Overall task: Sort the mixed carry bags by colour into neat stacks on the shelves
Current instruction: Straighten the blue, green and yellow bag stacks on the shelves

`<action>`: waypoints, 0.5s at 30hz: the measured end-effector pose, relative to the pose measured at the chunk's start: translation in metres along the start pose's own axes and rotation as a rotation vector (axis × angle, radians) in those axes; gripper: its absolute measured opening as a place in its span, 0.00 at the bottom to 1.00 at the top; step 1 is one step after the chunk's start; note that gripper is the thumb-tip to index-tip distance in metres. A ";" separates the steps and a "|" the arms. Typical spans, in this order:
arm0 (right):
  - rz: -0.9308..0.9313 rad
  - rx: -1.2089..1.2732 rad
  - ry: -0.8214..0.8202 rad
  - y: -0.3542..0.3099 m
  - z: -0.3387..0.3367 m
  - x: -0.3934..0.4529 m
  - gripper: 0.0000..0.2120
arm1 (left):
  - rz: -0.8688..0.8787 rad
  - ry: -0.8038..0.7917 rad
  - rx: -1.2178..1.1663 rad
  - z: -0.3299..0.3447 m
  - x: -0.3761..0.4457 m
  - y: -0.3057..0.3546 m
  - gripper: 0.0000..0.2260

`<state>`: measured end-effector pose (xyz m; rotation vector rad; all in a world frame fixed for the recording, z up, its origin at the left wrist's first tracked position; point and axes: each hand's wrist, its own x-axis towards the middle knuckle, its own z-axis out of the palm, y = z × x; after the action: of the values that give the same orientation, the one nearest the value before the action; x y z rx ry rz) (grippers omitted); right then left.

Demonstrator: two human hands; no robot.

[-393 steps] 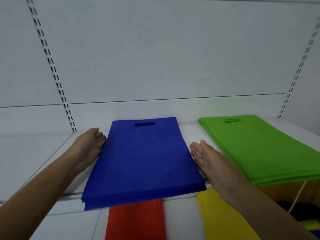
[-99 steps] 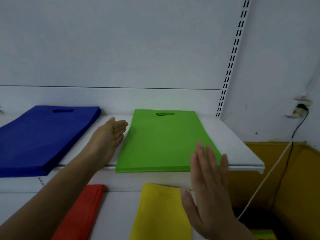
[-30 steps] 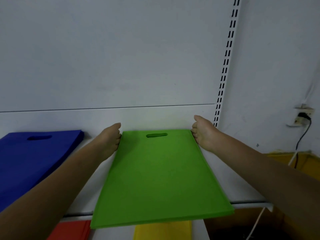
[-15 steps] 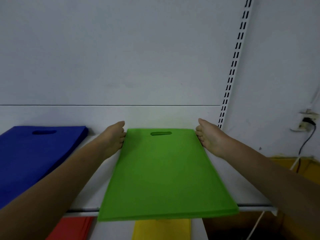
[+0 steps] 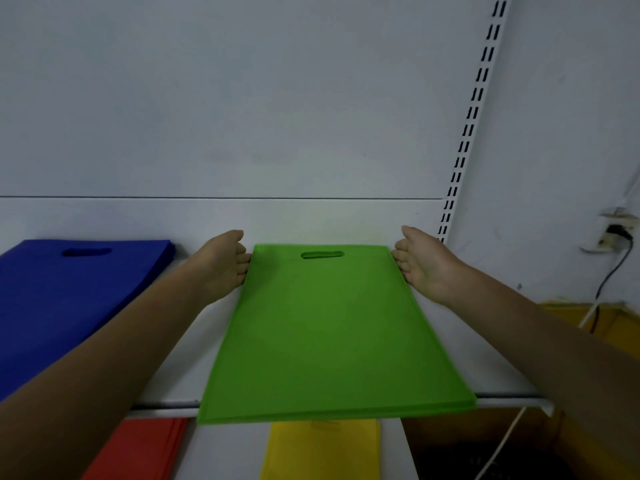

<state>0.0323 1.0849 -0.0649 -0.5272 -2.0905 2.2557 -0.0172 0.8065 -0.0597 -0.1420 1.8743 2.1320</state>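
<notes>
A stack of green carry bags (image 5: 329, 334) lies on the white upper shelf (image 5: 460, 344), its handle cut-out toward the back wall and its front edge hanging over the shelf lip. My left hand (image 5: 225, 261) presses flat against the stack's far left edge. My right hand (image 5: 420, 261) presses against the far right edge in the same way. Both hands have fairly straight fingers and hold nothing. To the left, a stack of blue bags (image 5: 62, 299) rests on the same shelf.
On the lower shelf lie a red stack (image 5: 138, 448) and a yellow stack (image 5: 322, 448). A slotted shelf upright (image 5: 474, 109) runs up the wall at right. A yellow cardboard box (image 5: 609, 327) and a cable (image 5: 498, 448) sit at lower right.
Both hands stay at the far corners of the green stack. The view has shifted slightly, and the stack looks squared up between them.
</notes>
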 end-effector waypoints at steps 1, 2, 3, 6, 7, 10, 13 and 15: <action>0.000 -0.014 0.001 0.000 0.000 0.000 0.31 | 0.002 -0.001 0.009 0.001 0.000 -0.001 0.27; -0.002 -0.026 -0.002 0.000 0.000 -0.001 0.31 | 0.005 -0.002 0.018 0.002 0.000 -0.001 0.27; -0.006 -0.034 -0.006 0.001 -0.001 -0.001 0.31 | 0.007 -0.003 0.026 0.003 0.000 -0.002 0.27; -0.025 -0.021 0.013 0.002 -0.001 -0.001 0.31 | 0.011 0.001 0.030 0.002 -0.001 -0.001 0.27; -0.038 -0.003 0.042 0.002 -0.002 -0.002 0.30 | 0.015 0.006 0.016 0.001 -0.002 -0.001 0.27; -0.050 0.018 0.076 0.010 -0.005 -0.005 0.30 | 0.021 0.013 0.013 -0.003 -0.003 -0.005 0.27; -0.056 0.022 0.039 0.012 0.005 -0.014 0.28 | 0.032 0.002 0.054 0.002 -0.006 -0.010 0.27; -0.066 0.052 0.064 0.012 0.007 -0.019 0.27 | 0.043 0.003 0.067 0.003 -0.007 -0.011 0.27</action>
<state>0.0509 1.0721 -0.0724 -0.5137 -1.9835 2.2198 -0.0074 0.8096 -0.0675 -0.0909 1.9642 2.0948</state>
